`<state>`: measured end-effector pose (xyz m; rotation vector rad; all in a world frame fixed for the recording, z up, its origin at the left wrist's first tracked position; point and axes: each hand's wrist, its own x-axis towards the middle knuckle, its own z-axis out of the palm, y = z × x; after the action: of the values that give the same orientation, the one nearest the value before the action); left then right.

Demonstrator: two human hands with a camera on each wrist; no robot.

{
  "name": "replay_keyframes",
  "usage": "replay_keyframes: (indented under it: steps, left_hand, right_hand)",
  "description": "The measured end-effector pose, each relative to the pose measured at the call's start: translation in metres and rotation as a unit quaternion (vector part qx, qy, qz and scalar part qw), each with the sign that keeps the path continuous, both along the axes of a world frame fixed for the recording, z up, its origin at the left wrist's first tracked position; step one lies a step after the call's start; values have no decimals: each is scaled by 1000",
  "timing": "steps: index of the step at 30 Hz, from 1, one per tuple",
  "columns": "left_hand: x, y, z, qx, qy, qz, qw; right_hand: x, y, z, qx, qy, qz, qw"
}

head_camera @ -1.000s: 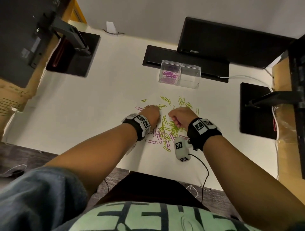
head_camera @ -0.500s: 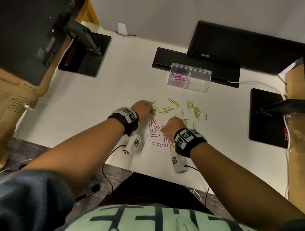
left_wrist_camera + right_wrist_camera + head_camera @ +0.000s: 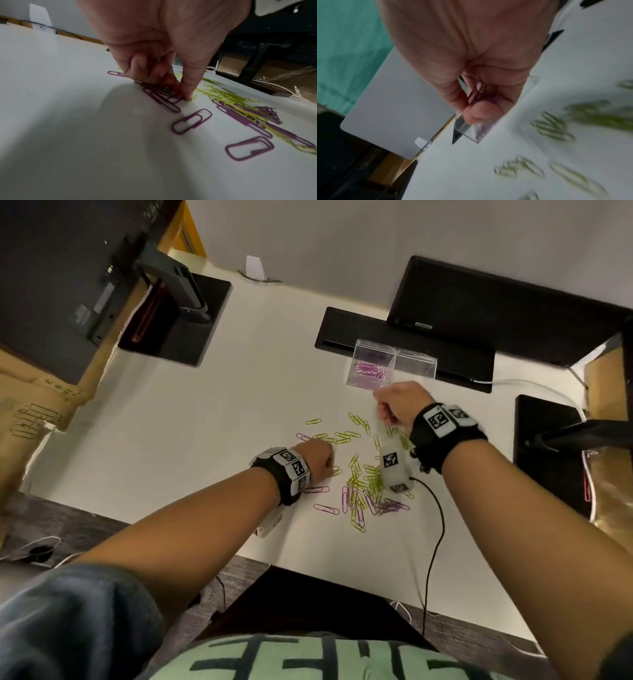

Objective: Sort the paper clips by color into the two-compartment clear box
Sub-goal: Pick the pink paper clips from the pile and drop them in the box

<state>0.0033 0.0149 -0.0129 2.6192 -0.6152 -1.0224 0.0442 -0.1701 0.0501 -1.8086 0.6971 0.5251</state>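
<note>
Purple clips point(image 3: 476, 93) pinched endwise in right hand point(image 3: 399, 405); left hand point(image 3: 317, 458) fingertips pinching flat-lying purple clips point(image 3: 161, 98).

Left hand point(image 3: 317, 458): low on the tabletop, fingers curled, fingertips point(image 3: 187, 94) pinching purple paper clips point(image 3: 161, 97).
Right hand point(image 3: 399, 405): raised, fist-like, purple clips point(image 3: 476, 93) held in curled fingers.
Forearms: both bare, extended forward, banded at wrists.

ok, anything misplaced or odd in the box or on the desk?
Nothing stands out. The box is upright, with only purple clips in its left compartment; the right looks empty. Loose purple and green clips lie mixed on the desk, as expected mid-sort.
</note>
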Motion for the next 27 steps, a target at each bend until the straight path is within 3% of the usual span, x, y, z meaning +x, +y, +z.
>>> replay_keyframes:
  steps: [2, 5, 9, 13, 18, 22, 27]
  left_hand:
    - [1, 0, -1, 4, 4, 1, 1000]
    - [0, -1, -2, 5, 6, -8, 1000]
    - [0, 0, -3, -5, 4, -15, 1000]
    - [18, -1, 10, -87, 42, 74, 993]
    - [61, -21, 39, -201, 54, 231, 951]
    - [97, -56, 59, -194, -43, 195, 960]
    - [125, -101, 68, -82, -116, 32, 989]
  right_hand:
    - [23, -6, 3, -25, -23, 15, 999]
    - [54, -10, 1, -149, -57, 70, 985]
    - [70, -9, -3, -209, -52, 120, 969]
    - [73, -8, -11, -243, -69, 114, 961]
    - [51, -22, -4, -216, -125, 62, 966]
    - [3, -30, 0, -153, -135, 34, 978]
    - [-68, -24, -12, -149, -32, 241, 958]
